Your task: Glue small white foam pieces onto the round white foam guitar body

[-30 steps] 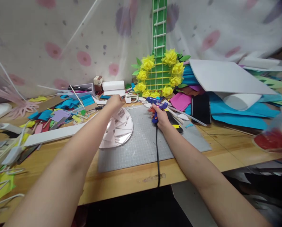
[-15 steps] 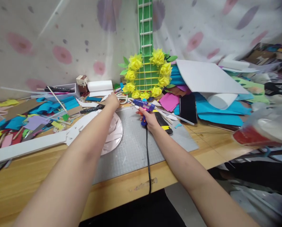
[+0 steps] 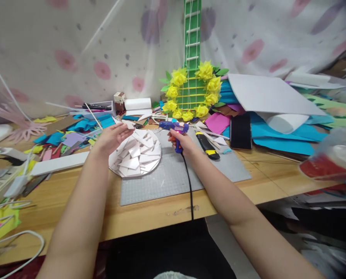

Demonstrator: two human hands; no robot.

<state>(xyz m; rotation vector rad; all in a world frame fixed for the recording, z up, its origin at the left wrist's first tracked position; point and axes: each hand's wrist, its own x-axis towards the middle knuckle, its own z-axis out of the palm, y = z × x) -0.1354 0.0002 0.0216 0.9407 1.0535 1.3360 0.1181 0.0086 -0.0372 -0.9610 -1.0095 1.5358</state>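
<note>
My right hand (image 3: 182, 141) is wrapped round the grip of a blue glue gun (image 3: 174, 127) with a lit red light. Its nozzle points left, and a black cord hangs from the handle. My left hand (image 3: 113, 137) hovers over the left side of a white guitar-shaped board, its fingers stretched and a small white scrap (image 3: 128, 124) at the fingertips. The round body (image 3: 136, 155) of the board is covered with overlapping white pieces. Its long plain neck (image 3: 61, 163) runs to the left, partly hidden near my wrist.
A grey cutting mat (image 3: 158, 190) lies under the board. On it rests a yellow-black utility knife (image 3: 208, 146). Behind stands a green guitar model (image 3: 192, 87) with yellow flowers. Coloured scraps (image 3: 74, 137) crowd the left; a phone (image 3: 240, 131), blue sheets and a cup (image 3: 331, 159) are right.
My left hand has drawn back left from the scraps at the rear, with a white scrap at its fingertips. The glue gun stays in my right hand. The view has turned left.
</note>
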